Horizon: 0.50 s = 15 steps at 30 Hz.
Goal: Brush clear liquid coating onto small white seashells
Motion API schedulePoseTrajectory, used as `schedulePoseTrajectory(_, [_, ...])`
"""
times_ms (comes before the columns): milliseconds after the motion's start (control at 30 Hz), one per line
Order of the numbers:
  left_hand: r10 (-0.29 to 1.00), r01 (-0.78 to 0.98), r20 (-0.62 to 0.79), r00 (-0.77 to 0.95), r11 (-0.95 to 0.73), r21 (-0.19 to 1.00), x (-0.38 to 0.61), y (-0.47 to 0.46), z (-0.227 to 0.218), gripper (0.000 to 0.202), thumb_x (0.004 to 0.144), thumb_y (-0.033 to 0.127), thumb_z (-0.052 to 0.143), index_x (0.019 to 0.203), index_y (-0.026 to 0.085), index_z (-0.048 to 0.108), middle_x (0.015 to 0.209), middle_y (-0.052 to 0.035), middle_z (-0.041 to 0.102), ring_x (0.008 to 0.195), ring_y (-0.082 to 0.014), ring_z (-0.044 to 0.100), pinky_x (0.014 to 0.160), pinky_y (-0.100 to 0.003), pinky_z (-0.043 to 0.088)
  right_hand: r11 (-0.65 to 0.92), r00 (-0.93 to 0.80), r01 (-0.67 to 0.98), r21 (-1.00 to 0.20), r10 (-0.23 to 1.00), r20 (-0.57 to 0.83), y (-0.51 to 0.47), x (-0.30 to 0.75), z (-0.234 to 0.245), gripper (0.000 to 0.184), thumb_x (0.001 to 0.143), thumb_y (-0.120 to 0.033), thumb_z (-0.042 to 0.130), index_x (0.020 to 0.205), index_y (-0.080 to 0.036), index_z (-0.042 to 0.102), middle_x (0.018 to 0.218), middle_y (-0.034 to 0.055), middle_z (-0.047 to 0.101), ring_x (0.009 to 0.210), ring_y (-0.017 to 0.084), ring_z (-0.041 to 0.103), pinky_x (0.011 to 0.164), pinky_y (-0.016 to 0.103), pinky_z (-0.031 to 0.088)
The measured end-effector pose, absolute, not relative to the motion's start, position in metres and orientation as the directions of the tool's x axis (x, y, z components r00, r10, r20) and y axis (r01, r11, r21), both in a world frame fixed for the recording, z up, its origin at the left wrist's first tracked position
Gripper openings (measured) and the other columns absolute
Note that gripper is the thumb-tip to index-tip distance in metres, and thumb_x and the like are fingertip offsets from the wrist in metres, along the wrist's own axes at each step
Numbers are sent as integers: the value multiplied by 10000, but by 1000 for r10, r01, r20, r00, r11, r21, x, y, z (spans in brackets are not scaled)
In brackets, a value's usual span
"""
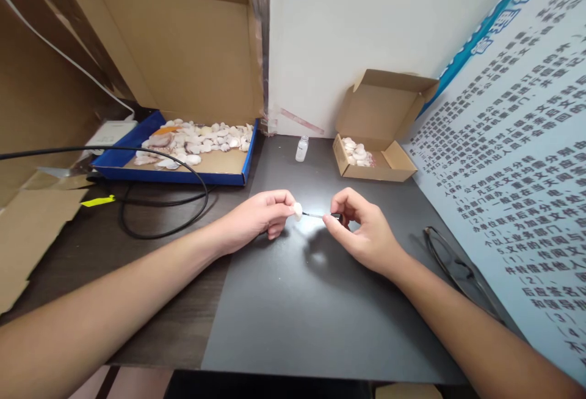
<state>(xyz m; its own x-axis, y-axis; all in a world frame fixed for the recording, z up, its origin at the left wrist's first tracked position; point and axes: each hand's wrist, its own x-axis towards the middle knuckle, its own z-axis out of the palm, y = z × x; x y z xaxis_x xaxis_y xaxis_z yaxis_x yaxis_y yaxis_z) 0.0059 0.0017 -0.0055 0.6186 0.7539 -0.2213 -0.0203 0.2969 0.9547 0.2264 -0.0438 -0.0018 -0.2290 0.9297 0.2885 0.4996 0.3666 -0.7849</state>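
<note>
My left hand (264, 213) is closed in a pinch round a small white shell (298, 210), held just above the dark mat (311, 301). My right hand (361, 228) is closed on a thin brush with a black cap (336, 216), and its tip touches the shell. Both hands hover over the middle of the mat. A small clear bottle (301, 148) stands upright behind them near the wall.
A blue tray (183, 174) with several pale shells lies at the back left under a cardboard flap. A small open cardboard box (382, 158) holds a few shells at the back right. A black cable (165, 204) loops on the left. Glasses (453, 265) lie beside a printed board.
</note>
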Motion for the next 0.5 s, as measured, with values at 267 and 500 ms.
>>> schedulePoseTrajectory(267, [754,-18,-223,618,297,955,6,2,-5,171,809,296,637,798,149,550,552,63,383,485,-40,340,473,-170,338,395,-191,453,-799,918,346,-45,227,-2,155,884,-270,630,860,-224,484,669,-54,475,557,99,451,544,246,389])
schedulePoseTrajectory(500, [753,-22,-226,618,303,953,6,1,-4,198,810,320,647,794,154,540,542,68,370,487,-47,338,473,-177,338,398,-169,444,-803,917,361,-46,227,-1,137,884,-242,606,827,-225,482,651,-50,480,546,102,445,535,251,379])
